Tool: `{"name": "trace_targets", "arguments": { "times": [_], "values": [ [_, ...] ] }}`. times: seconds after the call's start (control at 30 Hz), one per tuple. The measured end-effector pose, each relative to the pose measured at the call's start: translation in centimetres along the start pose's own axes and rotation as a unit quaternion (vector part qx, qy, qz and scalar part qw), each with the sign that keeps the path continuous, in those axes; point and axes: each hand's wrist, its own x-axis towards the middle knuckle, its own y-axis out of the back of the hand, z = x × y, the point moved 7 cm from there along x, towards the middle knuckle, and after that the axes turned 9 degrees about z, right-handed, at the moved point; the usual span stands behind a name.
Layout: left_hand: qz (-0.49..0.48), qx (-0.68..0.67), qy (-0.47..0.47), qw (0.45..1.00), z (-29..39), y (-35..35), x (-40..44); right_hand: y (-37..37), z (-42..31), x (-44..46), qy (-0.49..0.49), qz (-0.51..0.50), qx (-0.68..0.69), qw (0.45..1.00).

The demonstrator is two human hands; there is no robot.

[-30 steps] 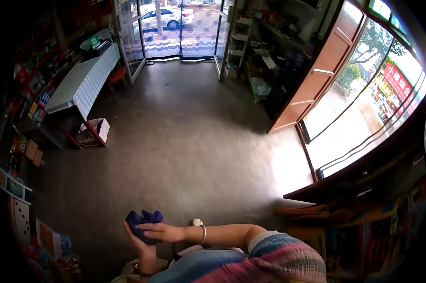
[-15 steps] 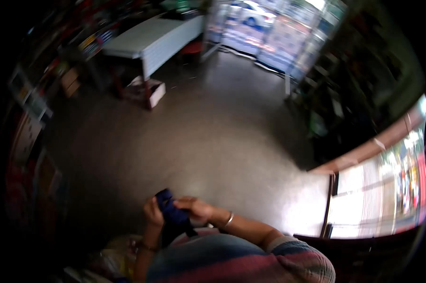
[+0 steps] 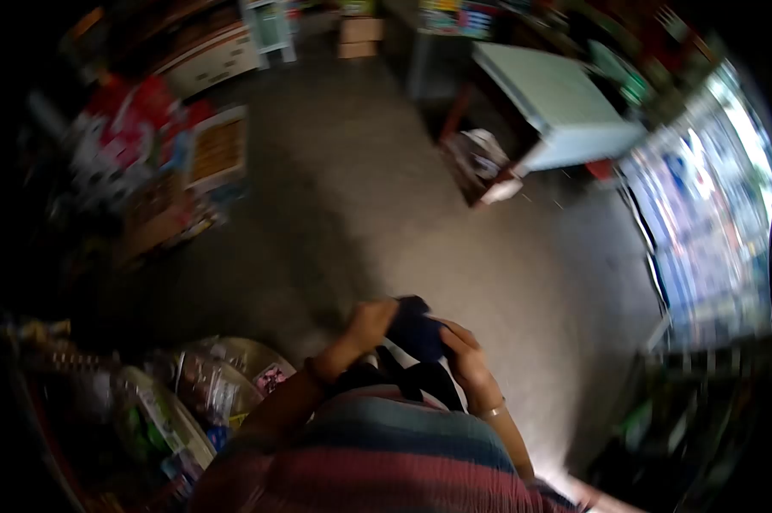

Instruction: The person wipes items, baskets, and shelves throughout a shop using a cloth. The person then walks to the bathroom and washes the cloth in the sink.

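Observation:
A dark blue piece of cloth (image 3: 417, 332) is held up in front of my body, above the floor. My left hand (image 3: 371, 324) grips its left side with the fingers closed. On the other side, my right hand (image 3: 465, 351) pinches the cloth's right edge; a pale bangle circles that wrist. Dark straps or folds hang below the cloth against my striped shirt (image 3: 386, 445). Blur hides what kind of cloth item it is.
Beside me at lower left are round containers of packaged goods (image 3: 206, 385). Boxes and bags, including a shallow carton (image 3: 218, 150), sit farther left. Ahead stands a pale-topped table (image 3: 553, 90) with a box (image 3: 482, 162) beneath. Bright printed sheets (image 3: 702, 222) hang at right.
My view has swung to the left, so the table and hanging sheets now appear farther right. Both hands still hold the blue cloth, which looks more spread between them.

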Motion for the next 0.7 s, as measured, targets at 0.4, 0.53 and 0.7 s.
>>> {"name": "trace_targets", "arguments": {
  "times": [0.4,0.53,0.7],
  "values": [
    [0.162,0.133,0.095,0.973,-5.5,0.8,19.4,1.7,-9.7,23.3,0.027,-0.102,-0.068,0.992],
    [0.222,0.115,0.070,0.966,-5.1,1.1,27.6,0.6,-16.2,29.7,0.065,-0.108,-0.178,0.976],
    [0.262,0.076,0.117,0.955,-5.2,2.9,33.1,1.2,-16.9,39.0,0.128,-0.216,-0.357,0.900]
  ]
}}
